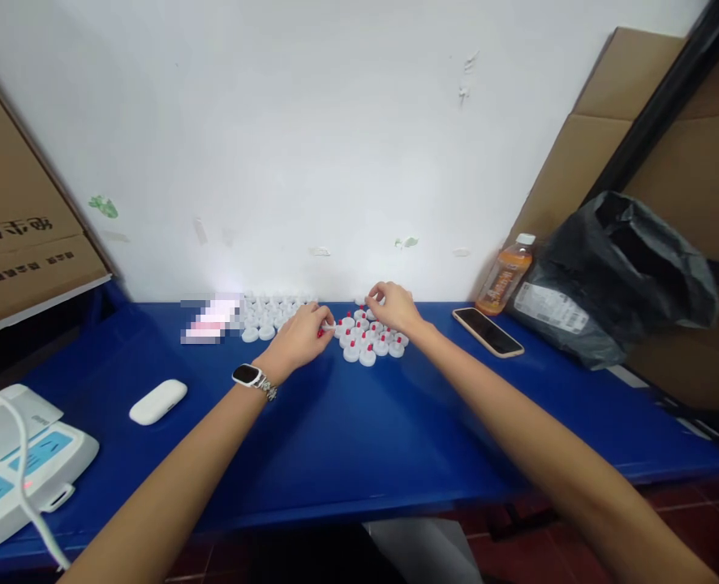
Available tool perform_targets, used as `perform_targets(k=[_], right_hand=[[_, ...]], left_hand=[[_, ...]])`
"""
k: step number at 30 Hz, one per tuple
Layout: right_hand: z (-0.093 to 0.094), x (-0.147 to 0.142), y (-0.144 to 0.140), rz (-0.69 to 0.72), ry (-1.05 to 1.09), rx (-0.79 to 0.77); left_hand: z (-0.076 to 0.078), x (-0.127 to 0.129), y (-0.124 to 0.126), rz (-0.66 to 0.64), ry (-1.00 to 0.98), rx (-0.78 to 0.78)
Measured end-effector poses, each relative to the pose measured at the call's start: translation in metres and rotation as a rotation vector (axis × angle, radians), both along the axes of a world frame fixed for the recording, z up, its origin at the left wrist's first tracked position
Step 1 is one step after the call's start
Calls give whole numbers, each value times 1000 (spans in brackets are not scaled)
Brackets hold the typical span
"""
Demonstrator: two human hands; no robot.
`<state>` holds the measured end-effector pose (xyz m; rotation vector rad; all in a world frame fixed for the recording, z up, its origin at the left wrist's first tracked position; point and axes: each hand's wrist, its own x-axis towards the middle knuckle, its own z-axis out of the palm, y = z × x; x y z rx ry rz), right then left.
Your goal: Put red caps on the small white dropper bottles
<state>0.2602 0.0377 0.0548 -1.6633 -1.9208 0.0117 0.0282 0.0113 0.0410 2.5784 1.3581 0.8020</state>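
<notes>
My left hand (302, 334) is closed in a pinch at the left side of a cluster of white caps with red tips (368, 354). Between its fingertips shows a small white cap with a red tip (329, 328). Over the back of that cluster, my right hand (394, 307) has thumb and forefinger curled together beside a white cap (361, 300); whether anything is pinched there is too small to tell. Behind and left of my left hand stand rows of plain white caps (266, 331), partly covered by the hand.
A phone (488, 332), an orange drink bottle (505, 274) and a black plastic bag (615, 276) lie to the right on the blue table (359, 438). Leftward are a white earbud case (158, 402) and a power strip (61, 454). A white wall (311, 146) rises behind.
</notes>
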Motion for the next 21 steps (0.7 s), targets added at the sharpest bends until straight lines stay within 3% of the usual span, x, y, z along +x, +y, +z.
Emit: perform_targets(k=[5, 9, 17, 21], right_hand=[[-13, -7, -40, 231, -200, 110], [-29, -15, -61, 271, -281, 124], [-43, -34, -27, 168, -341, 160], [-43, -45, -9, 128, -330, 166]], left_hand=[[-2, 9, 32, 21, 42, 17], [-3, 14, 48, -2, 67, -52], [-10, 23, 74, 66, -8, -9], [-6, 21, 82, 82, -53, 32]])
